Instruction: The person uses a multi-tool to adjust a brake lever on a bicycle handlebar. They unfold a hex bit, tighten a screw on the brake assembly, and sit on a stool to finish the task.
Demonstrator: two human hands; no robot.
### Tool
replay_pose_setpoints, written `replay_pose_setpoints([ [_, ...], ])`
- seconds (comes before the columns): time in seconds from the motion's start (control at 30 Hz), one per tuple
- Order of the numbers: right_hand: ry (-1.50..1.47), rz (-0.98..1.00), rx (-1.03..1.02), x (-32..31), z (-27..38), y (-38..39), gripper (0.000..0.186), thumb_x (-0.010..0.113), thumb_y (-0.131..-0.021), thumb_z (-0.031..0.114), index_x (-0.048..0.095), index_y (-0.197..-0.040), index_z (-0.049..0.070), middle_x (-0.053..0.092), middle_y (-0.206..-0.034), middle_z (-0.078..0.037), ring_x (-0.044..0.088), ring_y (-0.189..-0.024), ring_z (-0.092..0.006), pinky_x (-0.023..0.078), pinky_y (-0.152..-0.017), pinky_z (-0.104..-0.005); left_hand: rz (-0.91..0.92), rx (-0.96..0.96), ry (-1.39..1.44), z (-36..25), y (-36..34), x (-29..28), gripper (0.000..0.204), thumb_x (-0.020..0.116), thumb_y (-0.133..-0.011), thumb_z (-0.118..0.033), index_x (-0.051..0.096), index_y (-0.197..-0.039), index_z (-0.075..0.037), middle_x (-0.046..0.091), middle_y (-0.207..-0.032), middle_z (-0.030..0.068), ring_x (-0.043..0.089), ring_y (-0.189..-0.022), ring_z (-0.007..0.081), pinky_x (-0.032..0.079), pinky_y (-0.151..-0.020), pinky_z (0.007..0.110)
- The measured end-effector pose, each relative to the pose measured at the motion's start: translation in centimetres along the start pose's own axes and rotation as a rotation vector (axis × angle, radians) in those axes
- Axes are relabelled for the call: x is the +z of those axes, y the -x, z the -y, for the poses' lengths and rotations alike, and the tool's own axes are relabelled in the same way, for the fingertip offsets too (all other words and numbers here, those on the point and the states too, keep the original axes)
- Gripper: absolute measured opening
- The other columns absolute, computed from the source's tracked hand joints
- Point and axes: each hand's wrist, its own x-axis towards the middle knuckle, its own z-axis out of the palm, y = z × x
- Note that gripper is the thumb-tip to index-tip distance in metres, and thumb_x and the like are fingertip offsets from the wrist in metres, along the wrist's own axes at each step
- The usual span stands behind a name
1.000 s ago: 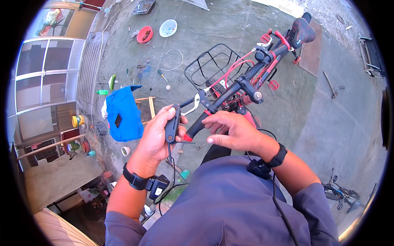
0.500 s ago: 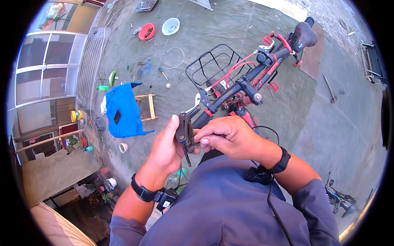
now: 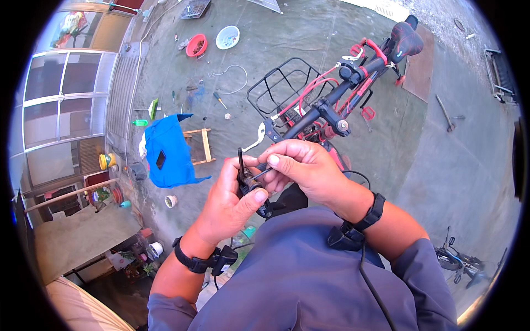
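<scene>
My left hand grips a black folding multi-tool with a dark bit sticking up from it. My right hand pinches one of the tool's thin bits between thumb and fingers, close beside my left hand. Just beyond both hands is the handlebar of a black and red bicycle, with a silver brake lever, red cables and a black saddle at the upper right. A black wire basket is at the front of the bike. The grip nearest me is hidden behind my hands.
A blue cloth with a phone on it and a wooden stool are at left. Bowls and tools lie on the green ground. A brown board lies at right, another bicycle at lower right, windows far left.
My right hand has closed on a bit of the multi-tool and moved slightly up. My left hand has turned the tool, its thumb now lower and across it.
</scene>
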Motion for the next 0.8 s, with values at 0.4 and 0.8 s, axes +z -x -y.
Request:
replay_pose_setpoints([
  [0.4,0.198,-0.041,-0.195,1.9,-1.5,0.1,0.027,0.064,-0.101,0.026,0.064,-0.106,0.0,0.069,-0.093,-0.005,0.065,-0.086,-0.009,0.054,-0.075,-0.0269,0.041,0.142,-0.576,0.6,0.6,-1.8,0.077,0.085,-0.073,-0.011,0.039,-0.134,-0.002,0.058,-0.112,0.0111,0.06,-0.1,0.0157,0.05,-0.089,0.03],
  [0.8,0.327,-0.229,-0.105,6.9,-6.2,-1.6,0.049,0.073,-0.093,0.029,0.056,-0.125,-0.004,0.065,-0.114,-0.011,0.062,-0.105,-0.013,0.053,-0.086,-0.0284,-0.107,0.781,-0.805,4.9,1.9,-7.9,0.071,0.086,-0.069,-0.008,0.044,-0.126,-0.003,0.059,-0.08,0.0096,0.061,-0.066,0.0218,0.048,-0.057,0.034],
])
